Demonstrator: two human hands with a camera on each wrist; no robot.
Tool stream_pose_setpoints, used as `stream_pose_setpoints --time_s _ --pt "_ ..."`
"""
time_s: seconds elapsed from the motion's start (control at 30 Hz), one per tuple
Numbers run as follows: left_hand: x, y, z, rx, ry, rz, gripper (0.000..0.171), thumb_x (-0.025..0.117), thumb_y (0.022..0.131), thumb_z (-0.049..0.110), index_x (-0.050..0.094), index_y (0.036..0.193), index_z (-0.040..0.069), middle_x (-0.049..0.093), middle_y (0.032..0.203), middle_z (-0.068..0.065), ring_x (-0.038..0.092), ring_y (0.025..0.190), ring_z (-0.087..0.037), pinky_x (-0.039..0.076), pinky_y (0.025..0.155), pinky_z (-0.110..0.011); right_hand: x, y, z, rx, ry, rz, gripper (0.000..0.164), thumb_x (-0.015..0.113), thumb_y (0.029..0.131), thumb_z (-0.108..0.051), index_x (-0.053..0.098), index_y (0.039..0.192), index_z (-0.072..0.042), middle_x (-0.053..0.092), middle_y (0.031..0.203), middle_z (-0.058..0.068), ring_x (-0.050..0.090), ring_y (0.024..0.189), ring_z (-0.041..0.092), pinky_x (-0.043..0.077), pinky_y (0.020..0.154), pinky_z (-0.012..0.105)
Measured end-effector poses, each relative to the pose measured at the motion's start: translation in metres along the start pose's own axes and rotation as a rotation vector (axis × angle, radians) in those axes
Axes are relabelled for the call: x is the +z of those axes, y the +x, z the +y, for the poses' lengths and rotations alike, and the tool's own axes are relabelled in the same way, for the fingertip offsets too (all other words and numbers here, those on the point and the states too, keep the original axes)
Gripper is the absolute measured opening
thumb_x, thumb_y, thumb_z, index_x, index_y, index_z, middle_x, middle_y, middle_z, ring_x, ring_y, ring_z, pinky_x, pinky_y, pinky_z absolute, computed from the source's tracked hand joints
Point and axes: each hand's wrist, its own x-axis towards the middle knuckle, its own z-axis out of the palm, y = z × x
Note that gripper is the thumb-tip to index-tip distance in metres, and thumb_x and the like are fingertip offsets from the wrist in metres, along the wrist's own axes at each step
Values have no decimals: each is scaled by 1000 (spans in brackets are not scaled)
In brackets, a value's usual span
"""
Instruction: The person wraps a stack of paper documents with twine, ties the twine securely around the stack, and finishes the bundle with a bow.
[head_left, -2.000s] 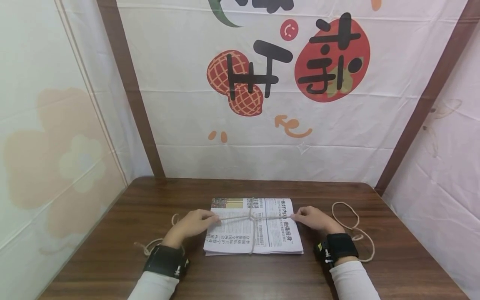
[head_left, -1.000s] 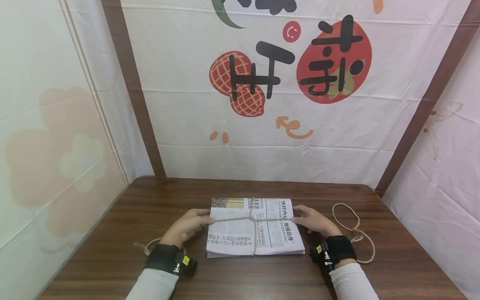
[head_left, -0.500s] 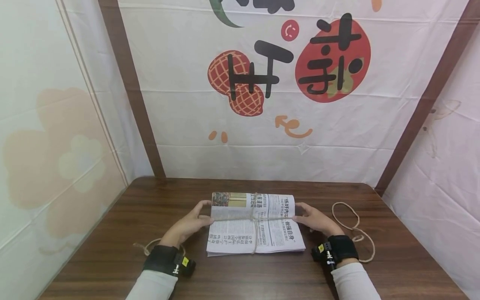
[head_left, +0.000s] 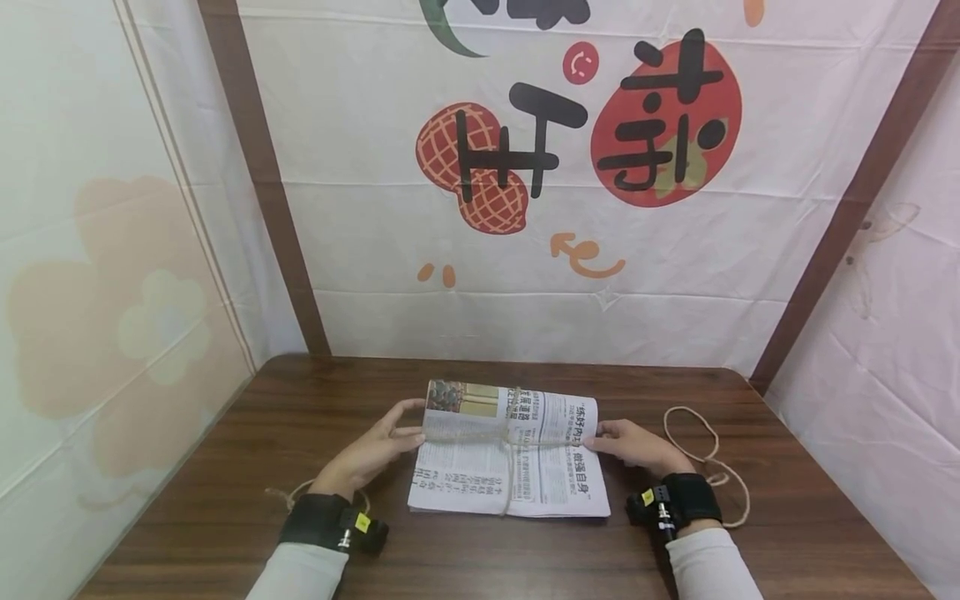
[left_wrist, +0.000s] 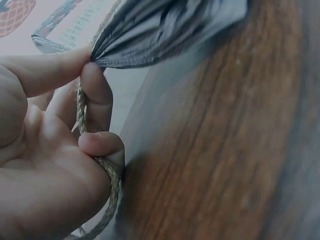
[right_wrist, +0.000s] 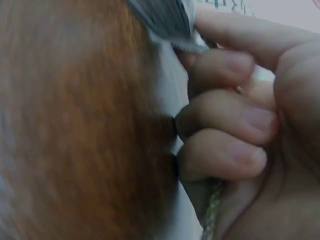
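Observation:
A folded bundle of newspapers (head_left: 465, 462) has twine (head_left: 509, 479) crossing over its top, meeting near the middle. My left hand (head_left: 378, 450) pinches the bundle's left edge between thumb and finger. In the left wrist view, the twine (left_wrist: 81, 107) runs from that pinch across the fingers, and the little finger curls over it. On the opposite edge, my right hand (head_left: 633, 446) grips the papers, thumb on top. Its other fingers (right_wrist: 225, 112) are curled in the right wrist view, with twine (right_wrist: 212, 210) coming out below them. The bundle's far side is tilted up.
Loose twine (head_left: 738, 487) loops on the brown wooden table (head_left: 495, 567) beyond the right wrist. Another loose length (head_left: 281, 497) lies by the left wrist. A printed cloth (head_left: 360, 217) hangs behind the table, with more cloth at both sides.
Both hands have gone from pulling the twine outward to gripping the bundle's sides. The bundle's far edge has risen, and the bundle has turned slightly clockwise.

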Motion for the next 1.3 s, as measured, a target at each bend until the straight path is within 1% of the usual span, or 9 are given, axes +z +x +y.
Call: stream_pose_setpoints --time_s 0.13,0.27,0.4,0.53,0.67,0.8,0.97,1.17,1.3 --pt "-2 0 -1 9 27 6 66 64 99 20 31 154 4 54 140 -25 45 135 -41 16 113 -64 -1 -2 1 -37 29 -19 33 63 99 -35 64 112 -5 62 89 4 47 73 18 35 61 30" --pt "-1 -3 5 57 303 42 49 62 101 21 49 141 -5 61 132 -22 51 130 -40 33 109 -58 -1 -3 1 -60 25 5 30 65 98 -35 63 109 -6 61 89 5 49 75 21 37 61 30" --pt "1 -9 16 117 541 60 40 59 102 20 54 136 0 64 124 -23 60 118 -41 46 98 -55 -2 -5 -1 -94 -13 31 30 65 98 -34 60 104 -5 59 81 4 50 69 20 39 57 29" --pt "-2 -14 23 134 559 46 47 58 103 25 47 142 1 63 126 -26 59 119 -43 47 97 -57 -6 -7 0 -106 7 85 34 69 95 -38 64 110 -7 67 93 5 57 83 22 46 65 34" --pt "-6 -16 29 175 590 43 47 58 103 29 53 136 -3 65 123 -23 60 118 -40 48 96 -55 -9 -9 -1 -123 15 163 33 74 90 -42 70 106 -14 69 98 3 59 91 22 47 76 36" --pt "-8 -18 34 249 662 80 37 61 101 29 65 123 -2 69 115 -14 64 111 -34 50 93 -52 -11 -10 -7 -138 21 189 36 72 91 -46 69 109 -16 68 89 4 60 86 22 44 76 34" --pt "-10 -18 37 310 696 107 32 62 101 29 65 120 4 70 100 -5 65 97 -25 52 87 -49 -14 -14 -16 -122 115 164 43 70 93 -43 62 120 -11 71 85 10 56 73 22 43 61 29" --pt "-11 -21 41 250 626 95 38 65 99 31 65 125 3 73 96 0 66 103 -25 48 95 -54 -17 -17 -16 -133 178 156 43 69 95 -39 61 123 -8 74 89 12 47 58 16 40 52 25" --pt "-11 -24 46 197 554 129 38 68 96 36 70 124 11 73 111 -3 62 117 -29 44 100 -57 -20 -22 -19 -219 296 131 40 68 97 -27 60 129 -5 74 101 16 42 50 11 35 48 26"
